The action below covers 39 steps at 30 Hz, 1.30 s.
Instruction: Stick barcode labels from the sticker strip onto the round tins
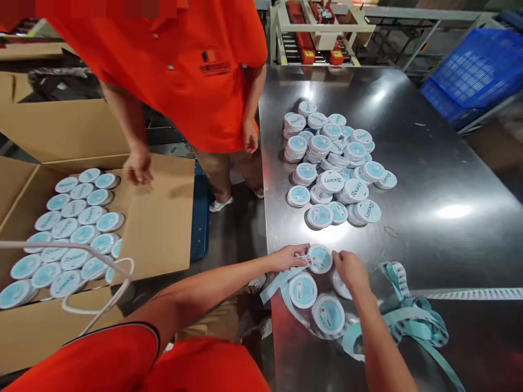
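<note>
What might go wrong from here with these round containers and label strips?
The loose label strip lies tangled beside the right forearm, so it might snag.
Some piled containers sit tilted against others and could slide if bumped.
Near the left hand, a strip end sticks out past the table edge and may catch on clothing.
</note>
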Motion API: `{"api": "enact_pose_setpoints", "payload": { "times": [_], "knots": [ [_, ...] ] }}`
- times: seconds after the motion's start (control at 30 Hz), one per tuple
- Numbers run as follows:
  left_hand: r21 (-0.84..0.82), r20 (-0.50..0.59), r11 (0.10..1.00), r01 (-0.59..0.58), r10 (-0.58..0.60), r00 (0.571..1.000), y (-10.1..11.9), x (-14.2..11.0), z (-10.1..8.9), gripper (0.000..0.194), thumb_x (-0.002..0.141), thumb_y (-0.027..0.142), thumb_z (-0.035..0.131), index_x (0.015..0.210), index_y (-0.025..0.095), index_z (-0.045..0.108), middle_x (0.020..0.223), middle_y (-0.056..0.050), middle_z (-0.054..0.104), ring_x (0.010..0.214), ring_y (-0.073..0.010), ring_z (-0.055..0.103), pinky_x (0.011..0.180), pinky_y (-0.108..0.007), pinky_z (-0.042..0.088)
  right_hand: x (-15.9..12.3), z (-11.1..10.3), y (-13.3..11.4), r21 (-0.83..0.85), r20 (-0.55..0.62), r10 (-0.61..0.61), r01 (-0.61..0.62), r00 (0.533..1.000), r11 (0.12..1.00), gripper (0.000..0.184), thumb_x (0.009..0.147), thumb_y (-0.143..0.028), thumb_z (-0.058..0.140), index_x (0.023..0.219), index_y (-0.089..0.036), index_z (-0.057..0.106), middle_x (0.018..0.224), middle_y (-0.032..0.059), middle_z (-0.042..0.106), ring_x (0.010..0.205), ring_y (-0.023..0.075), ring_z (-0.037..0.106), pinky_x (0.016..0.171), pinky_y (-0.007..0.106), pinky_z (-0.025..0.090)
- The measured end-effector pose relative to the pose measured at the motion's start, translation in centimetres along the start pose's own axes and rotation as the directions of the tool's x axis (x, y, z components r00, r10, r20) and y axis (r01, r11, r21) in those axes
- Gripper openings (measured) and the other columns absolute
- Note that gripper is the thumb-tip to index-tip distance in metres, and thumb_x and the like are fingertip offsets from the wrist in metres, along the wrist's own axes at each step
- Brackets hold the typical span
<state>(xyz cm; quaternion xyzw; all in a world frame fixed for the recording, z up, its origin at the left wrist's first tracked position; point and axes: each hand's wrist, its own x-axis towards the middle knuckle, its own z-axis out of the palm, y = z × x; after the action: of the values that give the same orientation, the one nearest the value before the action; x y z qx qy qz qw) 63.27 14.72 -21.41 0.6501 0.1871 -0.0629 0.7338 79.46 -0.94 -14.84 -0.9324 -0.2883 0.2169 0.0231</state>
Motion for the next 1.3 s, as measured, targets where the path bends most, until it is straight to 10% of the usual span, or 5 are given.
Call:
{"api": "enact_pose_setpoints", "payload": {
  "times": [0.27,0.7,0.97,1.1,1.3],
  "knots": [
    [-0.084,-0.111,0.994,0.071,-0.08,0.991,3.1,-8.6,0.7,0.031,0.078,0.044,0.071,0.08,0.016,0.057,0.071,0.004,0.055,0.064,-0.0104,0.05,0.06,-0.022,0.041,-12.6,3.7,2.2,0.693,-0.081,0.144,-0.048,0.986,0.72,0.046,0.085,-0.058,0.052,0.104,-0.021,0.07,0.105,0.0118,0.076,0.094,0.0287,0.07,0.083,0.039,0.056],
    [-0.076,-0.023,0.966,0.247,-0.249,0.968,-1.1,-16.7,12.7,0.034,0.076,0.045,0.071,0.071,0.019,0.05,0.062,0.005,0.047,0.063,-0.0117,0.044,0.057,-0.023,0.034,-25.9,8.4,1.1,0.839,0.125,0.045,-0.13,0.991,0.529,0.041,0.083,-0.071,0.049,0.087,-0.037,0.072,0.08,0.0025,0.077,0.074,0.0311,0.073,0.064,0.047,0.063],
    [0.036,-0.069,0.963,0.267,-0.264,0.962,-1.6,-17.5,13.8,0.027,0.074,0.039,0.065,0.071,0.019,0.048,0.063,0.004,0.046,0.063,-0.0125,0.042,0.058,-0.024,0.028,-13.0,5.2,6.9,0.367,-0.349,-0.122,0.256,0.929,0.894,0.045,0.091,-0.038,0.047,0.128,-0.018,0.063,0.14,0.0155,0.062,0.13,0.0331,0.056,0.105,0.053,0.05],
    [-0.005,-0.067,0.96,0.279,-0.278,0.958,-2.5,-17.5,13.5,0.031,0.073,0.043,0.066,0.072,0.02,0.046,0.062,0.005,0.041,0.062,-0.0122,0.04,0.057,-0.024,0.026,-5.4,4.1,8.2,0.064,-0.258,-0.272,0.297,0.927,0.953,0.052,0.083,-0.025,0.057,0.135,-0.021,0.06,0.15,0.0158,0.053,0.135,0.0369,0.05,0.103,0.051,0.048],
    [-0.085,-0.165,0.97,0.228,-0.239,0.957,-2.7,-16.0,12.4,0.032,0.074,0.045,0.066,0.071,0.02,0.046,0.065,0.005,0.04,0.064,-0.0122,0.038,0.058,-0.026,0.026,-4.7,4.8,6.5,-0.093,-0.196,-0.209,0.194,0.958,0.977,0.056,0.089,-0.039,0.057,0.138,-0.01,0.057,0.138,0.0269,0.056,0.122,0.0417,0.057,0.097,0.051,0.048]
  ]
}}
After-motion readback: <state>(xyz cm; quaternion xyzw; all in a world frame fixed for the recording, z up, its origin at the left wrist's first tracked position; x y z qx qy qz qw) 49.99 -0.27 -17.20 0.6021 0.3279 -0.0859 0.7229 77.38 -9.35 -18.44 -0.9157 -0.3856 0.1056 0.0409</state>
